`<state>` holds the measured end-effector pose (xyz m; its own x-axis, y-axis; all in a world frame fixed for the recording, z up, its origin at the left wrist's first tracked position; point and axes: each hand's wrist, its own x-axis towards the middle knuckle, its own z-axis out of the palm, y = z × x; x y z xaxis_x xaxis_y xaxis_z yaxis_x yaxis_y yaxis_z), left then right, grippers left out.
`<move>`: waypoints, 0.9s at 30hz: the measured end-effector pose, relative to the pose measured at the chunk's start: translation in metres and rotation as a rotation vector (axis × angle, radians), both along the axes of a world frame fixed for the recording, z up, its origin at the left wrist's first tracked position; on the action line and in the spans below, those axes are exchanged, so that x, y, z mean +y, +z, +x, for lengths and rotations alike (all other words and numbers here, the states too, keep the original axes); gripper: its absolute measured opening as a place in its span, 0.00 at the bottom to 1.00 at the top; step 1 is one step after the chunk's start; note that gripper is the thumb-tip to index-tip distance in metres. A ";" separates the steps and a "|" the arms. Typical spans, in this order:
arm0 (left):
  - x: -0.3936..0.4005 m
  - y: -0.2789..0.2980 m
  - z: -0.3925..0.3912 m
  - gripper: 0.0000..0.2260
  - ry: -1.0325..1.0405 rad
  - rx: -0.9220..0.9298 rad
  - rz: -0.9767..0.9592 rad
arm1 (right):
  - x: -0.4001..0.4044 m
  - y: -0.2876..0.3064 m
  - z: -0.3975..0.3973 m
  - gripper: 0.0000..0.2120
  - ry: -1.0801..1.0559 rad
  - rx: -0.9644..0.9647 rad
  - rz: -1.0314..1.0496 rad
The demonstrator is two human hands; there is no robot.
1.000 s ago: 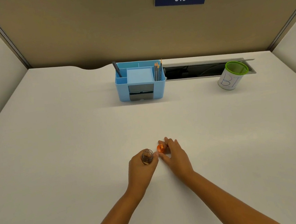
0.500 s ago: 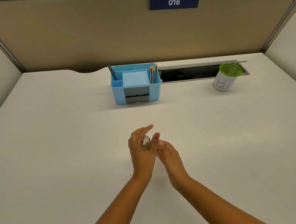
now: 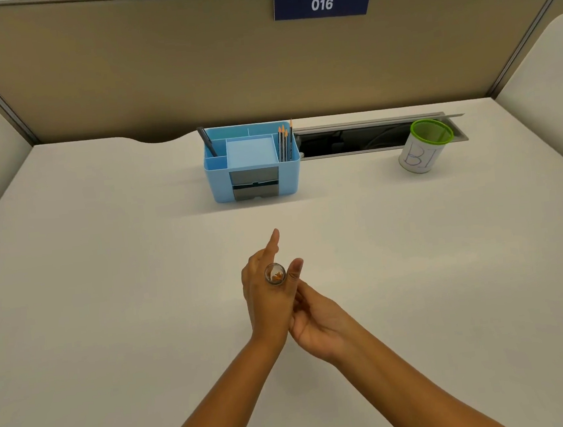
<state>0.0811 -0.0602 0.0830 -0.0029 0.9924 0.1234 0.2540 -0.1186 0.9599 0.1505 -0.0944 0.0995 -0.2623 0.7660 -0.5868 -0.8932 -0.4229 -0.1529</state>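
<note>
Left hand (image 3: 267,304) grips the small clear vial (image 3: 274,274) mouth-up against its thumb, orange bits (image 3: 278,276) inside. Right hand (image 3: 319,321) sits just beside it, curled, can't tell around what. I'd hold that vial level.

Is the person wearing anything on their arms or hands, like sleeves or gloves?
No. The left hand and right hand are bare, with no gloves. The left forearm and right forearm are bare too: no sleeves, watch or bracelet in view. No rings show either.
</note>
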 end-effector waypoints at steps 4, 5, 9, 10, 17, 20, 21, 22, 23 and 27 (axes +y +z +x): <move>0.004 -0.004 0.002 0.32 -0.002 0.036 0.015 | 0.002 0.002 0.002 0.09 -0.022 0.008 -0.026; 0.005 -0.005 0.003 0.32 -0.006 0.048 0.013 | 0.003 0.002 0.002 0.09 -0.031 0.022 -0.020; 0.014 -0.004 0.009 0.27 -0.032 0.108 -0.006 | 0.007 0.001 0.008 0.07 -0.084 0.056 -0.007; 0.016 -0.005 0.011 0.27 -0.044 0.125 -0.007 | 0.009 0.001 0.011 0.07 -0.093 0.052 -0.008; 0.016 -0.019 0.011 0.26 -0.124 0.189 0.024 | 0.027 0.009 0.040 0.11 -0.255 0.043 -0.033; 0.012 -0.035 0.001 0.28 -0.132 0.255 0.031 | 0.042 0.010 0.064 0.11 -0.333 0.056 -0.078; 0.009 -0.041 -0.005 0.28 -0.129 0.276 0.022 | 0.047 0.010 0.070 0.11 -0.355 0.057 -0.097; 0.008 -0.048 -0.010 0.28 -0.130 0.293 0.014 | 0.052 0.010 0.077 0.09 -0.380 0.052 -0.113; 0.006 -0.054 -0.014 0.29 -0.140 0.313 0.010 | 0.057 0.009 0.083 0.08 -0.407 0.039 -0.115; 0.013 -0.067 -0.020 0.29 -0.197 0.424 0.012 | 0.074 0.003 0.114 0.05 -0.523 0.046 -0.089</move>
<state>0.0607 -0.0476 0.0163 0.2383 0.9675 0.0847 0.5954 -0.2144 0.7743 0.2650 -0.0209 0.1029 0.1143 0.7491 -0.6526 -0.9932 0.0714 -0.0921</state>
